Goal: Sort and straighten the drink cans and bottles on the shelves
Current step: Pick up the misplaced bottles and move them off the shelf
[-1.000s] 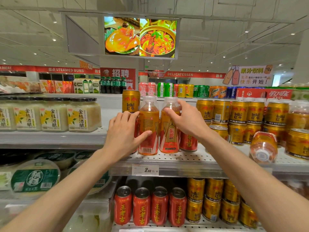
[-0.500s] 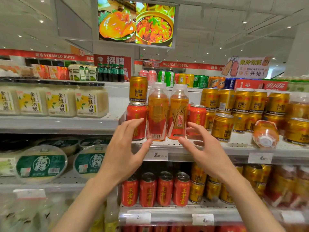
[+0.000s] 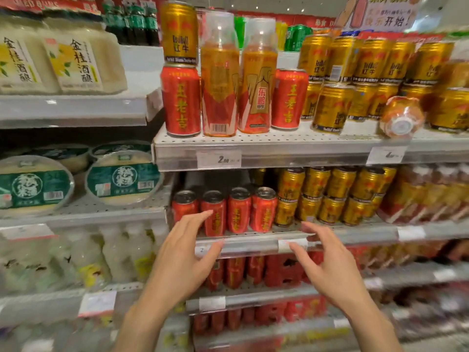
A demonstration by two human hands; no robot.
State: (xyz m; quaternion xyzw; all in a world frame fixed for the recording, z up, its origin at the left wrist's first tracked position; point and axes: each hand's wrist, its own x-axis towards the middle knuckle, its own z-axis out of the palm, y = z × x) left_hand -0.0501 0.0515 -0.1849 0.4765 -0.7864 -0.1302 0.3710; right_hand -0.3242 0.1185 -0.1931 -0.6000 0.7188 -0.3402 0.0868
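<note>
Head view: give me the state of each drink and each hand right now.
Two orange bottles: upright, side by side.
Gold can: stacked on the left red can.
Right red can: upright beside the bottles.
Tipped bottle: lying down, cap outward.
Lower red cans: upright in a row.
Left hand: open, empty.
Right hand: open, empty.

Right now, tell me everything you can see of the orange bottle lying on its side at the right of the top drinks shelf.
The orange plastic bottle lying on its side rests on the white perforated top shelf, its pale round end turned toward the camera. It holds orange liquid and wears an orange-red wrap; blur hides any print. It lies in front of the stacked gold cans, close to them, though contact is unclear. Neither hand touches it.
</note>
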